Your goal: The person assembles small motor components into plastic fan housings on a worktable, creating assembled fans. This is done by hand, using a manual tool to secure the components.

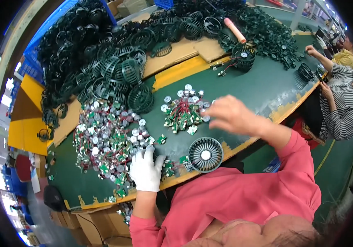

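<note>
My left hand (145, 169), in a white glove, rests at the near edge of a large heap of small round motors with red wires and green circuit boards (106, 140). Its fingers are spread, the tips touching the motors. My bare right hand (232, 116) hangs just right of a smaller cluster of the same motors and boards (182, 113), fingers apart and slightly blurred; nothing shows in them. Between my hands, by the near table edge, lies a round dark ribbed fan housing (205, 154) with a pale hub. A small board with wires (183, 159) sits at its left side.
Dark green fan cages (129, 72) are heaped along the far side, beside a pile of small dark green parts (267, 35). A pink cylindrical tool (234, 31) stands among them. One housing (243, 57) trails wires. Co-workers (341, 94) sit at the right.
</note>
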`<state>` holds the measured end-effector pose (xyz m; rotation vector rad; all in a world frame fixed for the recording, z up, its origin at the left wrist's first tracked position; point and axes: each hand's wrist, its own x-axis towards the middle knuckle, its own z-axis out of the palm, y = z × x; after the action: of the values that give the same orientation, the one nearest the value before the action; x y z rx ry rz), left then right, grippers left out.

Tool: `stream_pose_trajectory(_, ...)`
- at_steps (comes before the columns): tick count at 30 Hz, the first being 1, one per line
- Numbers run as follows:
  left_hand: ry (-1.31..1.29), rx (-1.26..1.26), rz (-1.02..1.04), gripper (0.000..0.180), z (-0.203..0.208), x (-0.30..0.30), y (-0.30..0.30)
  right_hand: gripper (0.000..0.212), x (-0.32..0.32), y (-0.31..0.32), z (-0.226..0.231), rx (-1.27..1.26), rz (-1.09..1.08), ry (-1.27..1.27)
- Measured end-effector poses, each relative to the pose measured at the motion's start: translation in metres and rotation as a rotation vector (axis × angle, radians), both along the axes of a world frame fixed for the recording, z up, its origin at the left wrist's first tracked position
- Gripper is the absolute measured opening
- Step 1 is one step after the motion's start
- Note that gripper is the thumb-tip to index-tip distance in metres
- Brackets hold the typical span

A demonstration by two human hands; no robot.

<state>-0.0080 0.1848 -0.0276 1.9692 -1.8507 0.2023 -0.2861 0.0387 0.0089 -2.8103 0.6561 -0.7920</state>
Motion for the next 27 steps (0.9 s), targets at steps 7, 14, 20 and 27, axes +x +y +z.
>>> stream_pose_trajectory(7,-0.066,0.215,0.048,0.022,-0.002,0.003,-0.023,0.021,-0.066,-0.188,-0.009,-0.187,-0.599,0.124)
stream_pose_trajectory(14,0.0,0.253,0.095,0.015,0.005,0.02,-0.024,0.049,-0.064,-0.296,0.003,0.075,-0.936,0.302)
stream_pose_trajectory(20,0.881,0.185,0.114,0.018,0.019,0.042,-0.019,0.095,-0.061,-0.32,0.013,0.13,-0.919,0.727)
stream_pose_trajectory(27,1.037,-0.253,0.221,0.024,0.014,0.035,-0.01,0.1,-0.082,-0.317,0.025,0.201,-0.93,-0.139)
